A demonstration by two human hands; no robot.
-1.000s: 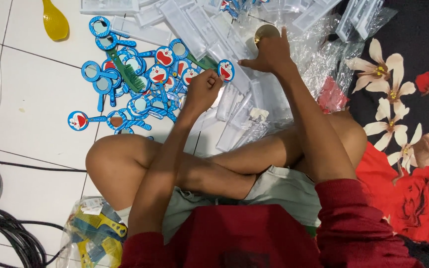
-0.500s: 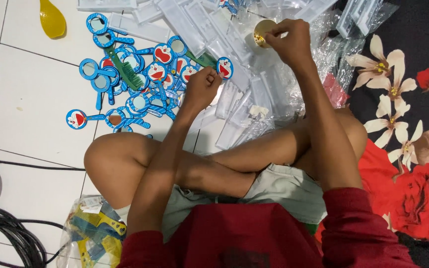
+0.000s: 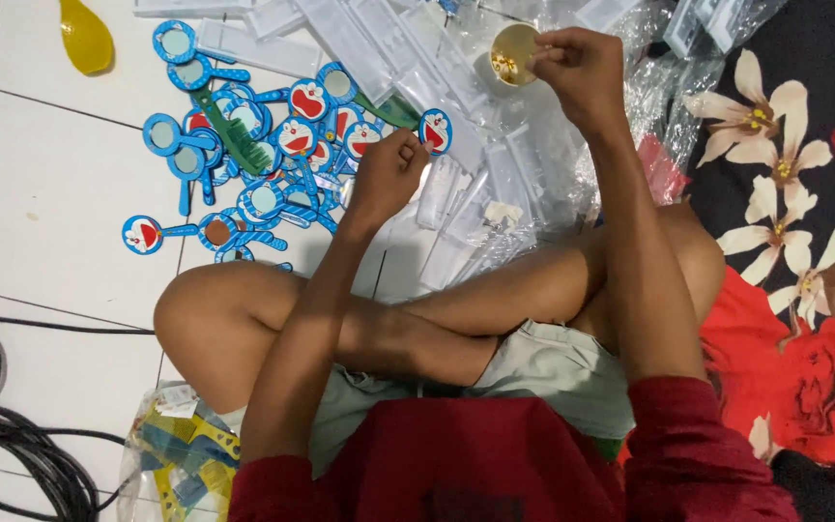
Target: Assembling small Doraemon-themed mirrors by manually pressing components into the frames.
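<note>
I sit cross-legged on a white tiled floor. My left hand point(image 3: 390, 174) rests with its fingers curled at the edge of a heap of blue round toy mirrors point(image 3: 282, 145) and a green comb point(image 3: 234, 140); what it holds, if anything, is hidden. My right hand point(image 3: 582, 70) is farther out, fingertips pinched together at the rim of a small round yellowish cup point(image 3: 509, 53) with tiny golden bits inside. Clear plastic packets point(image 3: 480, 208) lie between the two hands.
Long clear plastic cases point(image 3: 340, 34) lie beyond the mirrors. A yellow spoon-like piece point(image 3: 84, 37) is at the far left. Black cables point(image 3: 12, 454) coil at the near left, beside a bag of coloured pieces point(image 3: 181, 454). A flowered cloth point(image 3: 794, 222) covers the right.
My right hand has drawn off the top of the cup to its right rim, so the cup's inside now shows. The left hand has stayed where it was.
</note>
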